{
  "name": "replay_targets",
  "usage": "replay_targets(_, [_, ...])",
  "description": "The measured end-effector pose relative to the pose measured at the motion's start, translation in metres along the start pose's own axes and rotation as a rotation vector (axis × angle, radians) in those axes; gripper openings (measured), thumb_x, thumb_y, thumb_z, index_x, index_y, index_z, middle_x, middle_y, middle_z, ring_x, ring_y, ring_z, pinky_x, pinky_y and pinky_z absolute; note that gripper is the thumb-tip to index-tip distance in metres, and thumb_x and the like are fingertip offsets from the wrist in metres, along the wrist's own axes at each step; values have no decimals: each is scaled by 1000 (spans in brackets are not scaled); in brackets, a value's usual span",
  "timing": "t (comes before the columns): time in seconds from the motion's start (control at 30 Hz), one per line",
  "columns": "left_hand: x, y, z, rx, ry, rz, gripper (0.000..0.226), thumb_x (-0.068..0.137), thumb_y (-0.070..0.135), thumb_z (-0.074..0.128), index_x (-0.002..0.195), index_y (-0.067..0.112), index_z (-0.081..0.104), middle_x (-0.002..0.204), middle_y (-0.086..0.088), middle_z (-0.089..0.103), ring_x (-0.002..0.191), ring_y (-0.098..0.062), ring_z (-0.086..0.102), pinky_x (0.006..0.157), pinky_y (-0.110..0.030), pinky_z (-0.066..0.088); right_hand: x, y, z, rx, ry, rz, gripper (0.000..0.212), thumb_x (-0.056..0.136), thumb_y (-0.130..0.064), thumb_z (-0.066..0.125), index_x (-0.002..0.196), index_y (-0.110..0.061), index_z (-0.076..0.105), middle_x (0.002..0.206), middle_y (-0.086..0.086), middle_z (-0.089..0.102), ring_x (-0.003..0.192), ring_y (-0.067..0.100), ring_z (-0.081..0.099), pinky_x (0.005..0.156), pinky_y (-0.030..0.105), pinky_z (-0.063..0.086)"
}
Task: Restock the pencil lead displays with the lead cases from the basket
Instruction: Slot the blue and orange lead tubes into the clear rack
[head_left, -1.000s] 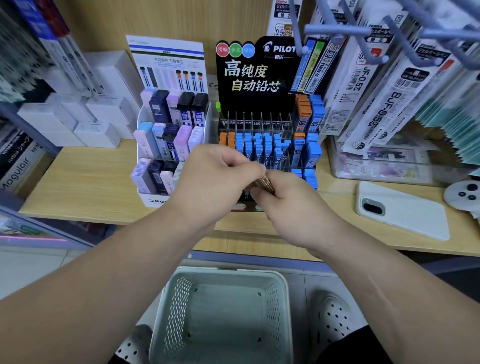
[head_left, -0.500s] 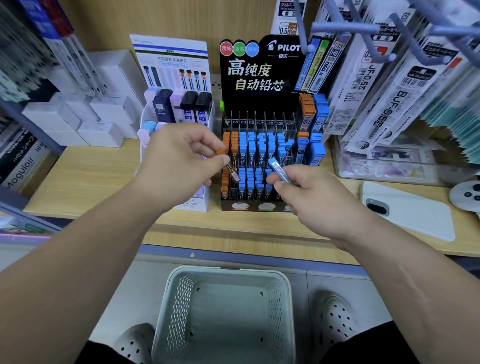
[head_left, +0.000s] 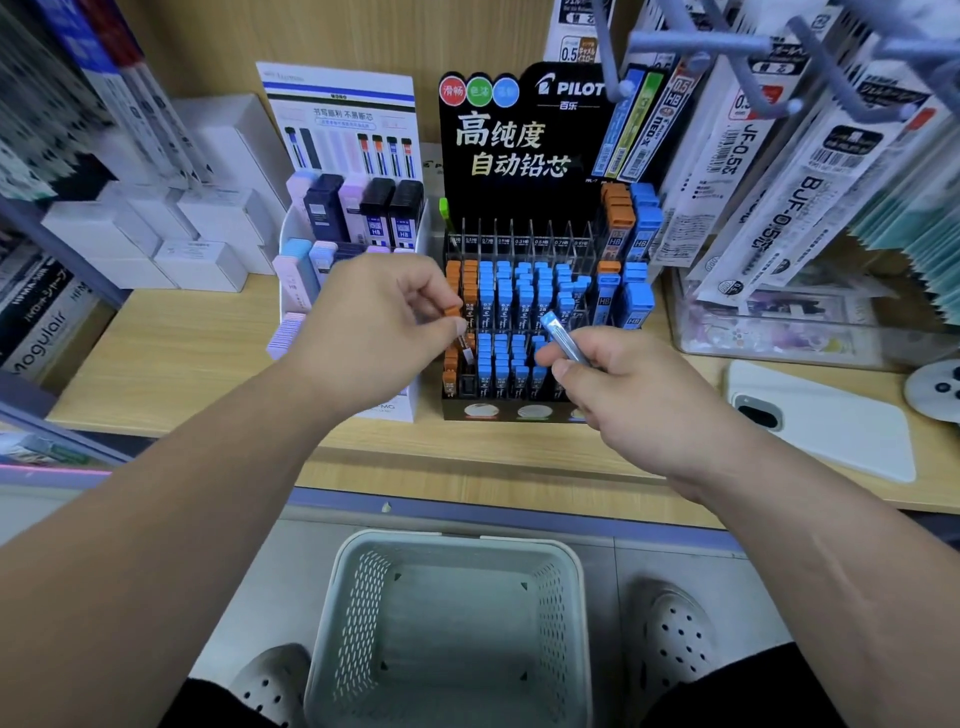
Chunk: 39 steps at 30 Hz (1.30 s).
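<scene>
Ahead, in the head view, the left hand (head_left: 382, 332) pinches an orange-capped lead case (head_left: 452, 312) between thumb and fingertips at the orange column of the black Pilot lead display (head_left: 519, 156) on the table (head_left: 156, 364). The right hand (head_left: 639, 400) grips a tilted blue-capped lead case (head_left: 563, 338) just before the blue rows. The white basket (head_left: 358, 613) stands on the floor below.

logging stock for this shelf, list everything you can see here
black display: one, black, shelf centre, holds orange and blue cases
white display: one, white, left of it
orange-capped lead case: one, orange, in left hand
blue-capped lead case: one, blue, in right hand
basket: one, pale grey, floor, no cases visible
phone: one, white, shelf right
boxes: several, white, shelf left
refill packs: many, white, hanging upper right
shoes: two, white, beside basket
left hand: one, at orange column
right hand: one, at blue columns
</scene>
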<state>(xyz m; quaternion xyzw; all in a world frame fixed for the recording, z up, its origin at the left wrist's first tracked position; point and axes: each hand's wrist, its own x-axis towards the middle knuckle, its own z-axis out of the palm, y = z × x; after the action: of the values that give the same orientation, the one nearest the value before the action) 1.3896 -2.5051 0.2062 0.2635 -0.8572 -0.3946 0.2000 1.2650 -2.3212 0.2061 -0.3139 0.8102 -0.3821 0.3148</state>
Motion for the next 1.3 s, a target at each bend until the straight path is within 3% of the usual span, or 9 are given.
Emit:
replay_targets(0.1, [-2, -3, 9, 74, -4, 38, 7, 82, 10, 79, 80, 12, 74, 54, 24, 59, 49, 6, 52, 53, -6, 38, 0, 0, 1, 8, -4, -11, 22, 105, -29, 50, 118, -29, 69, 73, -17, 54, 74, 7, 54, 79, 32, 52])
replay_targets(0.17, [-1, -4, 10, 90, 1, 61, 5, 82, 11, 80, 81, 13, 75, 54, 30, 58, 52, 7, 53, 57, -7, 41, 1, 2, 1, 11, -8, -14, 21, 105, -30, 51, 116, -29, 69, 61, -22, 55, 69, 5, 52, 73, 29, 48])
replay_targets(0.27, [2, -5, 9, 87, 9, 61, 4, 81, 14, 81, 82, 16, 77, 60, 22, 64, 57, 3, 57, 62, -12, 47, 1, 5, 0, 3, -6, -11, 20, 105, -30, 51, 112, -30, 69, 56, -20, 53, 63, 7, 49, 71, 31, 47])
replay_targets(0.4, [5, -4, 5, 143, -11, 57, 4, 82, 12, 80, 83, 14, 77, 51, 23, 58, 52, 10, 54, 54, -1, 36, 1, 7, -1, -1, -12, -12, 19, 105, -30, 51, 110, -31, 69, 52, -19, 50, 59, 10, 46, 68, 34, 45])
replay_targets(0.53, [3, -7, 9, 242, -31, 100, 3, 81, 14, 80, 84, 15, 79, 70, 13, 67, 64, 5, 59, 60, -5, 41, 2, 6, -1, 3, -11, -14, 18, 105, -30, 51, 110, -30, 69, 51, -21, 50, 57, 7, 45, 64, 30, 41])
replay_targets(0.63, [3, -9, 15, 331, -9, 187, 11, 76, 16, 83, 87, 17, 79, 74, 14, 59, 70, -9, 59, 72, -26, 51, 0, 4, 0, 28, -9, -10, 17, 104, -30, 52, 105, -30, 69, 50, -17, 46, 56, 9, 42, 61, 31, 39])
replay_targets(0.8, [6, -12, 11, 330, -11, 141, 17, 78, 26, 83, 85, 18, 70, 60, 11, 57, 61, -9, 55, 65, -30, 50, 0, 0, -2, 164, -51, 45, 24, 103, -28, 52, 109, -10, 67, 61, -5, 37, 57, 16, 30, 56, 35, 26])
replay_targets(1.0, [0, -20, -4, 289, -214, 114, 23, 72, 34, 87, 76, 26, 66, 57, 10, 60, 52, -4, 54, 56, -24, 45, 1, -1, -4, 315, -60, 122, 33, 98, -9, 40, 112, -17, 69, 66, 0, 40, 56, 15, 28, 50, 30, 21])
replay_targets(1.3, [1, -15, -6, 402, -160, 144, 29, 70, 27, 88, 71, 24, 60, 61, 11, 58, 59, -3, 54, 59, -32, 50, -1, -1, -4, 353, -73, 138, 29, 102, -8, 44, 114, -21, 67, 62, -3, 49, 53, 13, 33, 46, 24, 25])
